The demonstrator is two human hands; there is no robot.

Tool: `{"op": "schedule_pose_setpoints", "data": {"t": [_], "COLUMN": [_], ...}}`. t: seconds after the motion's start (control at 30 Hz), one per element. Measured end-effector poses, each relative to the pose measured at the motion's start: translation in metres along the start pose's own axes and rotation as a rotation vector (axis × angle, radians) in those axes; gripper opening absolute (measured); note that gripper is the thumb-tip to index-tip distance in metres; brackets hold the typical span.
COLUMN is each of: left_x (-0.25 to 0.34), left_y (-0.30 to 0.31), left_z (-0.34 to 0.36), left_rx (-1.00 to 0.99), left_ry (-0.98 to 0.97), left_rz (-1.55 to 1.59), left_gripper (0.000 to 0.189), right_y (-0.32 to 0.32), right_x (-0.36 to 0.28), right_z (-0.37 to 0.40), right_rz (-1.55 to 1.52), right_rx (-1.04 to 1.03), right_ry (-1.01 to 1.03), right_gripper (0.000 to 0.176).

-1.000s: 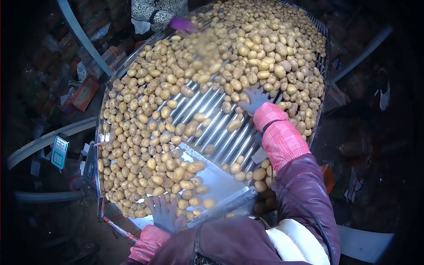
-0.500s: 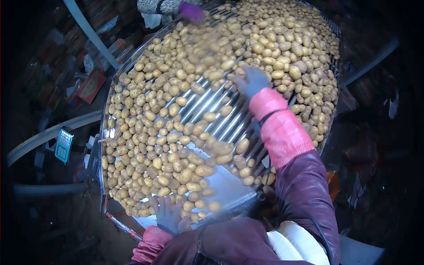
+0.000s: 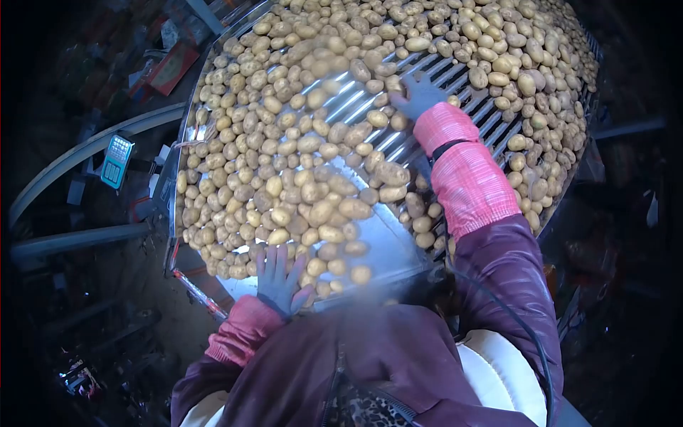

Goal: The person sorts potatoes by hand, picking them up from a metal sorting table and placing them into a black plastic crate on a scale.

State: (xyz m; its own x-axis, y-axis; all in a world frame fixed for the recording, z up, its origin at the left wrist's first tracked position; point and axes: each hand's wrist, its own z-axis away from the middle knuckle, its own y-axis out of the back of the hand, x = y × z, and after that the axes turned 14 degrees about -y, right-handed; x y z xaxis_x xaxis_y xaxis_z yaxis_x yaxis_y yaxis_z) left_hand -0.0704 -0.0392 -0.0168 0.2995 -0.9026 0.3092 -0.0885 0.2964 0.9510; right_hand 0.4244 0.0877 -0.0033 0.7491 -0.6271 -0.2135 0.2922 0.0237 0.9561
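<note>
Since the earlier frame the right hand (image 3: 420, 92) has travelled farther up the table (image 3: 175, 213). A band of potatoes (image 3: 334, 210) has rolled down across rollers that lay bare before, and it now reaches the smooth metal plate (image 3: 395, 249) at the near end.

Right hand, in a grey-blue glove: fingers loosely extended, grip wide and closing on nothing. It is laid on the bare rollers (image 3: 498, 128), with potatoes touching it on the far side and to its left.

Left hand (image 3: 279, 274), same glove: fingers spread flat on the near edge of the metal plate, grip wide and empty. The fingertips touch the lowest potatoes of the heap.

Potatoes cover the left side and the whole far part of the table; several near the plate's edge are blurred. The dense band of potatoes stands between the two hands.

A pink quilted cuff (image 3: 466, 178) covers the right forearm, and a black cable (image 3: 530, 334) runs along the purple sleeve. Left of the table, well apart: a weighing scale (image 3: 115, 160), a curved pipe (image 3: 78, 156) and a red box (image 3: 173, 65).
</note>
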Motion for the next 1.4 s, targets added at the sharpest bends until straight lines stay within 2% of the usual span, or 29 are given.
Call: {"op": "schedule_pose_setpoints", "data": {"t": [0.13, 0.23, 0.27, 0.4, 0.5, 0.53, 0.6, 0.67, 0.73, 0.87, 0.97, 1.0, 1.1, 1.2, 1.3, 1.4], "left_x": [0.000, 0.001, 0.001, 0.000, -0.003, -0.004, -0.005, -0.007, -0.010, -0.012, -0.009, -0.009, -0.014, -0.022, -0.011, -0.033], "left_y": [-0.002, -0.001, 0.001, -0.001, -0.005, -0.008, -0.007, -0.017, -0.025, -0.032, -0.028, -0.029, -0.035, -0.041, -0.016, -0.016], "left_z": [0.003, 0.003, 0.003, 0.003, 0.007, 0.008, 0.009, 0.008, 0.010, 0.010, 0.011, 0.011, 0.011, 0.011, 0.014, 0.034], "left_rx": [0.003, 0.080, 0.099, 0.150, 0.103, 0.140, 0.121, 0.152, 0.207, 0.256, 0.204, 0.196, 0.224, 0.261, 0.225, 0.162], "left_ry": [-0.008, -0.022, -0.041, -0.051, -0.050, -0.058, -0.042, -0.056, -0.078, -0.129, -0.106, -0.099, -0.134, -0.171, -0.138, 0.059], "left_rz": [-0.025, -0.032, -0.047, -0.065, -0.092, -0.102, -0.096, -0.092, -0.091, -0.098, -0.104, -0.094, -0.107, -0.126, -0.141, -0.265], "left_gripper": [0.077, 0.072, 0.070, 0.068, 0.073, 0.073, 0.074, 0.073, 0.072, 0.072, 0.071, 0.071, 0.073, 0.077, 0.074, 0.081], "right_y": [-0.003, -0.032, -0.043, -0.026, -0.041, -0.044, -0.013, 0.018, 0.028, 0.013, -0.010, -0.032, -0.097, -0.169, -0.207, -0.112], "right_x": [-0.040, -0.037, -0.034, -0.039, -0.019, -0.021, -0.014, 0.000, 0.026, 0.094, 0.119, 0.131, 0.161, 0.165, 0.157, 0.108], "right_z": [0.056, 0.069, 0.079, 0.129, 0.171, 0.196, 0.264, 0.322, 0.375, 0.474, 0.530, 0.541, 0.551, 0.525, 0.522, 0.515], "right_rz": [0.186, 0.122, 0.084, -0.112, -0.556, -0.987, -1.171, -1.262, -1.270, -1.378, -1.519, -1.572, -1.350, -0.892, -0.824, -0.877], "right_rx": [-0.080, 0.035, 0.130, 0.150, 0.183, 0.090, -0.210, -0.344, -0.309, -0.398, -0.486, -0.496, -0.638, -0.482, -0.128, -0.615], "right_ry": [-0.012, 0.099, 0.153, 0.215, 0.249, 0.192, -0.001, -0.113, -0.148, -0.294, -0.514, -0.553, -0.808, -0.726, -0.484, -0.598], "right_gripper": [0.059, 0.056, 0.054, 0.057, 0.060, 0.057, 0.056, 0.056, 0.059, 0.067, 0.061, 0.054, 0.050, 0.041, 0.042, 0.036]}}
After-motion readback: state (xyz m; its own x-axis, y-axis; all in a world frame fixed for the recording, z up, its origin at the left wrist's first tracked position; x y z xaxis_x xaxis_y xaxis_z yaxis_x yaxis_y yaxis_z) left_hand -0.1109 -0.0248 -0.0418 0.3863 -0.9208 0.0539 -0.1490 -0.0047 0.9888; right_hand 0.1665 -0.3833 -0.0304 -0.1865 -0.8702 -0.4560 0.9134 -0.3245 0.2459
